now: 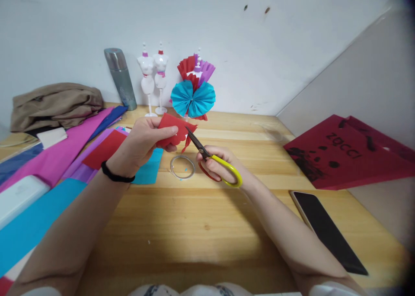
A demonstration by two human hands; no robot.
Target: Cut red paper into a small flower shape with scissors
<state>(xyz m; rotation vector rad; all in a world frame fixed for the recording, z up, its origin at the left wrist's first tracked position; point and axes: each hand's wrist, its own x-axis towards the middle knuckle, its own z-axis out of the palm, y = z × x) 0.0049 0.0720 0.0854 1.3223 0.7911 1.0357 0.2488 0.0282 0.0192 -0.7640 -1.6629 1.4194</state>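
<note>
My left hand (147,136) pinches a folded piece of red paper (169,127) between thumb and fingers, above the middle of the table. Scissors with yellow and red handles (202,151) are gripped in my right hand (218,162). Their dark blades are at the paper's right edge, where a narrow red strip hangs down. Just below the hands, a thin ring (171,168) lies on the wooden table (194,226) with tiny blue scraps in it. A blue paper square (149,170) lies partly behind my left wrist.
At the back stand a bottle (121,79), two white mannequins (147,82) and one dressed in pleated paper (193,98). Coloured paper sheets (61,157), a white object (22,201) and brown cloth (58,105) lie left. A phone (327,231) and red bag (353,153) are right.
</note>
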